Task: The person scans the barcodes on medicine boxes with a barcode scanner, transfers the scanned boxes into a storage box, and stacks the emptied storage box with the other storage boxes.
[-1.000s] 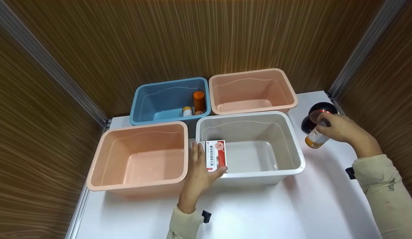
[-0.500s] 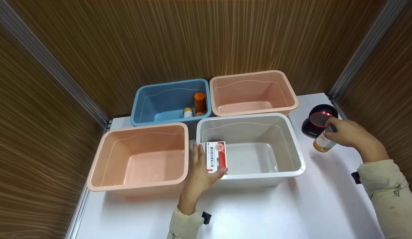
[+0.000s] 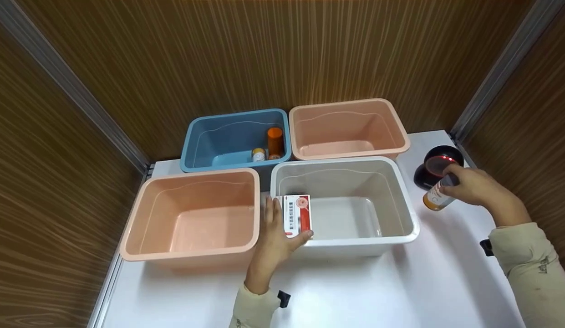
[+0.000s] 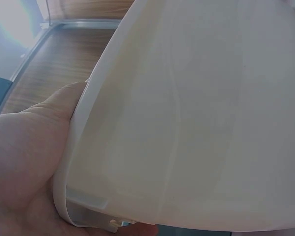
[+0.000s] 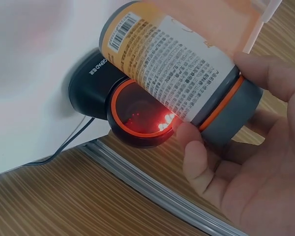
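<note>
In the head view, my left hand (image 3: 274, 239) lies against the near left corner of the white bin (image 3: 346, 241), fingers straight along its left side, thumb on its front rim. A white and red medicine box (image 3: 297, 215) with printed lettering stands inside that corner. In the left wrist view the bin wall (image 4: 187, 123) hides most of the fingers. My right hand (image 5: 265, 162) holds a white and orange pill bottle (image 5: 167, 64) by its dark grey cap, tilted, the barcode end away from me. Close behind it is a black barcode scanner (image 5: 91, 88), its round window glowing red.
A peach bin (image 3: 191, 253) stands left of the white one. Behind are a blue bin (image 3: 227, 167) containing an orange bottle (image 3: 275, 141) and a small yellow-capped bottle (image 3: 258, 155), and another peach bin (image 3: 350, 154). Wood-patterned panels (image 3: 246, 54) enclose the back and sides.
My right hand moves the pill bottle right and nearer, away from the scanner, then slightly back left. The scanner's window comes into fuller sight. My left hand stays at the bin corner.
</note>
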